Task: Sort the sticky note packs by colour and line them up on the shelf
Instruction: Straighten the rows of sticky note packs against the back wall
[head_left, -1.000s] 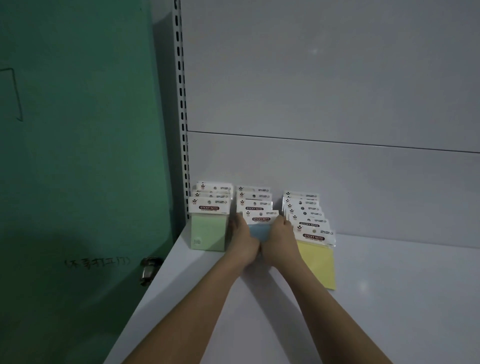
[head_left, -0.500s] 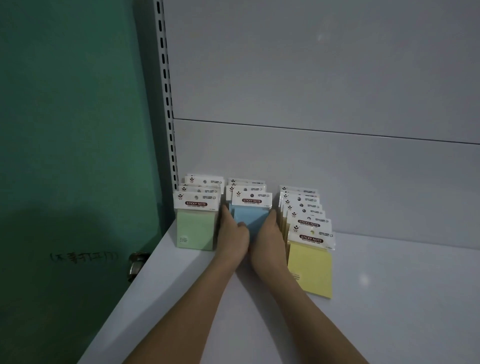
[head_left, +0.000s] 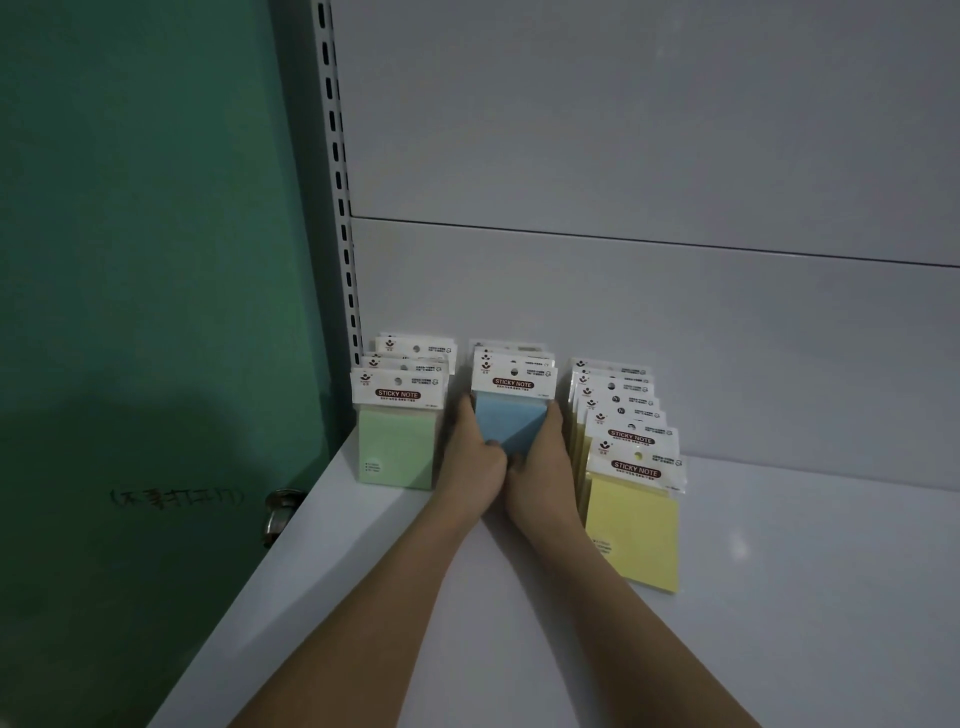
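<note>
Scene: A person squares up sticky note packs on a white shelf (head_left: 779, 597), three colour rows running back toward the rear panel.
Hands: The left hand (head_left: 475, 457) and right hand (head_left: 543, 462) grip the blue packs (head_left: 511, 423) from either side, fingers curled round the front pack's edges, thumbs meeting at its lower corner.
Key relation: The blue row lies straight ahead of both hands, equally near each, its long axis running away from the person.
Neighbours: Green packs (head_left: 397, 447) stand just beside the left hand; yellow packs (head_left: 631, 514), fanned forward, sit just beside the right.
Obstruction: Judged tight on both flanks; sideways drift could nudge either row.
Surroundings: Slotted upright (head_left: 340, 208), green door (head_left: 145, 260).
</note>
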